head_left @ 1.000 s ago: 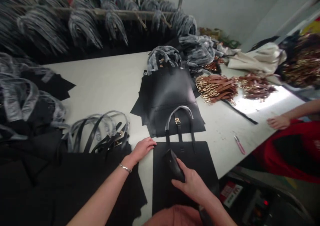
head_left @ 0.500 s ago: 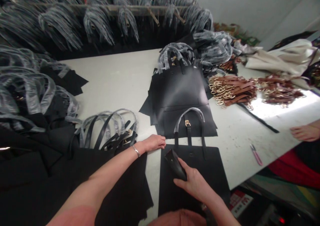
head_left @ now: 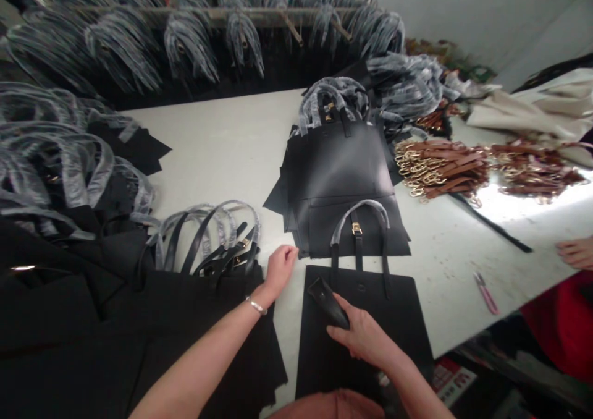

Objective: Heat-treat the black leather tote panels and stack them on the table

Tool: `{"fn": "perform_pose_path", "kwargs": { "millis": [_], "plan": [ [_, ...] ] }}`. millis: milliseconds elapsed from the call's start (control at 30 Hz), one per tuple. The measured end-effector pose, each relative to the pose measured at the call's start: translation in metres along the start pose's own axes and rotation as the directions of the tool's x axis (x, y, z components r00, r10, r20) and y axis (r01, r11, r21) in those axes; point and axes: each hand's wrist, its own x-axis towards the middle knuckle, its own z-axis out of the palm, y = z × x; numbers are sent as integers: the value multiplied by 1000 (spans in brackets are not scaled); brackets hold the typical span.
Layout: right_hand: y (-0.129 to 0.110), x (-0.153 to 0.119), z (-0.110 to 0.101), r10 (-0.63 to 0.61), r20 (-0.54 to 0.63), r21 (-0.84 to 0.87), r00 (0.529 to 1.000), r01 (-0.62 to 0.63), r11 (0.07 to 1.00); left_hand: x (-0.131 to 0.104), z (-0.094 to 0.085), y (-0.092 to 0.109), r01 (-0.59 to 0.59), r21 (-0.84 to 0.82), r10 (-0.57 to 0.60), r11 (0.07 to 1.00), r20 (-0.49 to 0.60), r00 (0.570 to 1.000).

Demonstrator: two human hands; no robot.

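Observation:
My right hand is wrapped round a black hand-held tool with a wide, flared end. The tool is over a flat black bag panel, near its upper left. From the panel's top edge extend a strap handle partly wrapped in clear plastic and a short strap with a gold clasp. My left hand is closed, fingertips together, above the white table left of the panel; anything in its fingers is too small to make out.
Stacked black panels lie ahead. Handled black pieces cover the left side. Brown straps with gold hooks, pink-handled snips and another person's hand are at right. Wrapped handles hang from a rack behind.
My left hand has drawn back slightly toward me and left, away from the panel's corner. The right hand keeps the black tool over the panel. The view has shifted a little.

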Motion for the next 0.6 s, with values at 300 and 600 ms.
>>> {"fn": "perform_pose_path", "kwargs": {
  "millis": [300,600],
  "plan": [
    [-42,38,-14,-12,89,58,996,7,998,-111,46,-5,-319,246,336,915,-32,941],
    [-49,49,-15,26,149,68,988,-36,997,-109,49,-1,-332,352,355,875,-3,935]
  ]
}}
